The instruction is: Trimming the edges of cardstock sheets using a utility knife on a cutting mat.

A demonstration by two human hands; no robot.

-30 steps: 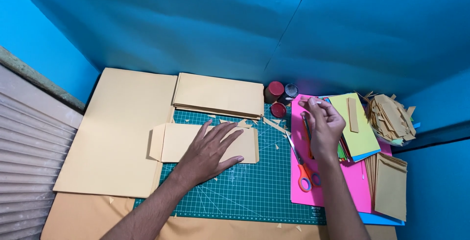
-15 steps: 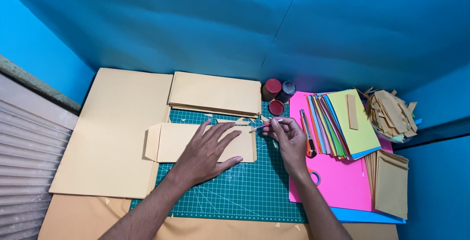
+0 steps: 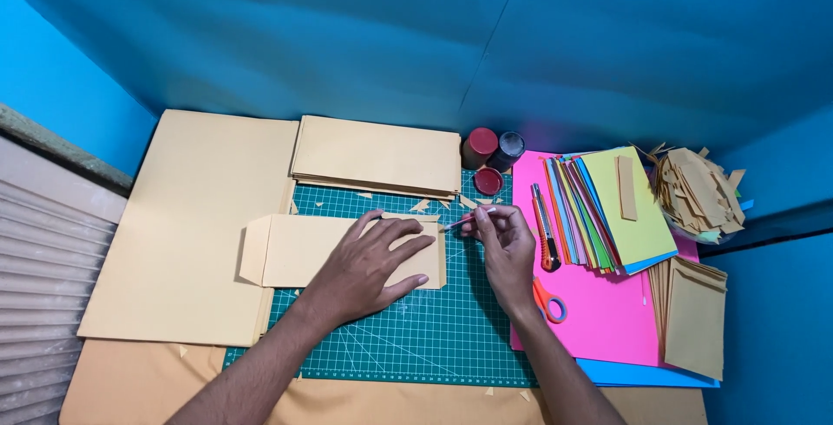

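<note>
The left hand lies flat, fingers spread, on the tan envelope. The right hand pinches a thin stick just right of the envelope.

Open mat in front, crowded edges behind and to the right

The near part of the green cutting mat lies bare. Behind, a tan paper stack and three small jars block the way; to the right, a utility knife, fanned coloured sheets and orange-handled scissors lie on the pink sheet.
</note>
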